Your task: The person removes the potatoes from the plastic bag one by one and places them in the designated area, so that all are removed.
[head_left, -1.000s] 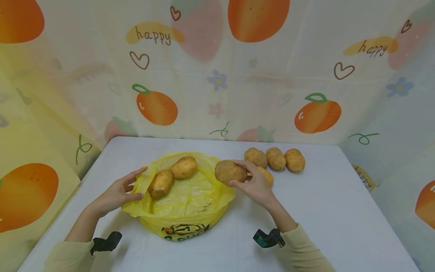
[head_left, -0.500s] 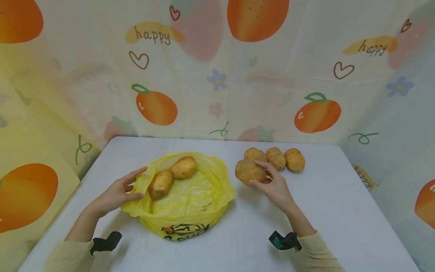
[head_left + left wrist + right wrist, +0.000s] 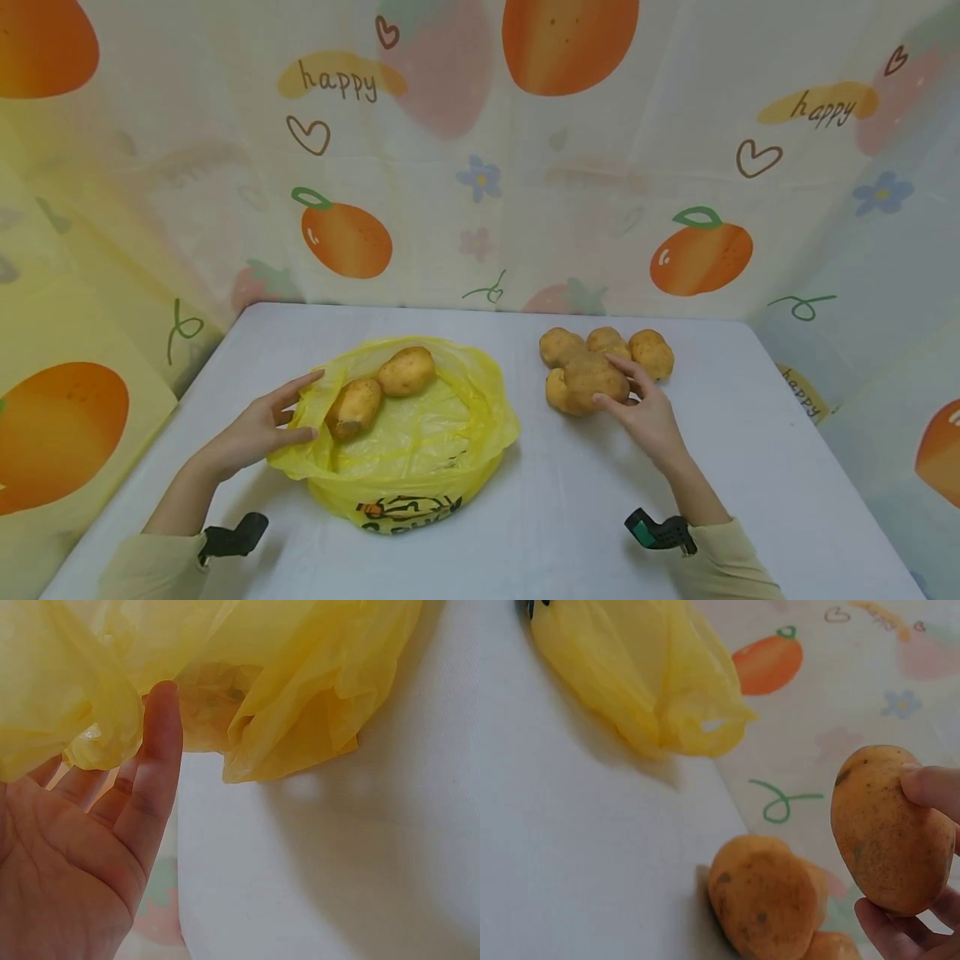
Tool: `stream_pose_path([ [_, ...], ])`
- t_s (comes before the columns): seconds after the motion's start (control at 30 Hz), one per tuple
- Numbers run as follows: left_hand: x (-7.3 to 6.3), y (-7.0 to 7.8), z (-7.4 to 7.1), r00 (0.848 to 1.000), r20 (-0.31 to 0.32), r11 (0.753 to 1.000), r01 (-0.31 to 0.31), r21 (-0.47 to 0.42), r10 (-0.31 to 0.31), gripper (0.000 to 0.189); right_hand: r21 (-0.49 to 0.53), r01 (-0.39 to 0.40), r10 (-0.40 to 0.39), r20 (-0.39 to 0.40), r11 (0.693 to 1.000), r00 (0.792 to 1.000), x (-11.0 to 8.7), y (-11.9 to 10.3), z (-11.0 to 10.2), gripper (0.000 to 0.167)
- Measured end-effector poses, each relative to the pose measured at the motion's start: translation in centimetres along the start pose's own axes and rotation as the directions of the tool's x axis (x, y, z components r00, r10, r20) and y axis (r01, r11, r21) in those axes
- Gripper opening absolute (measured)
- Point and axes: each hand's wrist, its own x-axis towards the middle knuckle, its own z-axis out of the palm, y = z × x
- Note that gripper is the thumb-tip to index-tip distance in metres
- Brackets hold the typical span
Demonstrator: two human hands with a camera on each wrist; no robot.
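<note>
My right hand (image 3: 651, 417) holds a brown potato (image 3: 596, 383) between thumb and fingers. The right wrist view shows the same potato (image 3: 885, 832) gripped at both ends, apart from the potatoes (image 3: 761, 896) beyond it. At the left side of a yellow plastic bag (image 3: 412, 462), my left hand (image 3: 251, 425) touches the rim, its fingers fairly straight and spread from the thumb. From the left wrist, the fingers (image 3: 161, 742) appear against the thin yellow film (image 3: 300, 727). Inside the wide-mouthed bag lie two potatoes, one near the left hand (image 3: 356, 407) and another behind (image 3: 407, 371).
Behind the held potato sit more potatoes: one at the left (image 3: 558, 343), one partly covered (image 3: 606, 340), and one at the right (image 3: 651, 354). Another potato (image 3: 555, 390) is mostly hidden. A patterned cloth (image 3: 480, 225) hangs behind the white table (image 3: 465, 567).
My right hand has carried its potato rightward, away from the bag's right rim and over to the group of potatoes. The left hand and the bag stay in place.
</note>
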Motion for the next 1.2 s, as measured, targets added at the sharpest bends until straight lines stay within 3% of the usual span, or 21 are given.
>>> stream_pose_path([
  [0.5,0.0,0.3,0.0,1.000,0.005,1.000,0.005,-0.005,-0.005,0.080,-0.049,-0.089,0.084,-0.103,0.995,0.991,0.6,3.2,-2.3,0.068],
  [0.87,0.0,0.1,0.0,1.000,0.003,1.000,-0.006,0.007,0.006,0.080,-0.099,-0.203,0.197,-0.069,0.974,0.978,0.7,4.9,-2.8,0.075],
  [1.2,0.0,0.3,-0.1,1.000,0.001,1.000,-0.001,0.020,0.001,0.080,-0.106,-0.250,0.246,-0.046,0.963,0.968,0.7,5.4,-2.7,0.077],
])
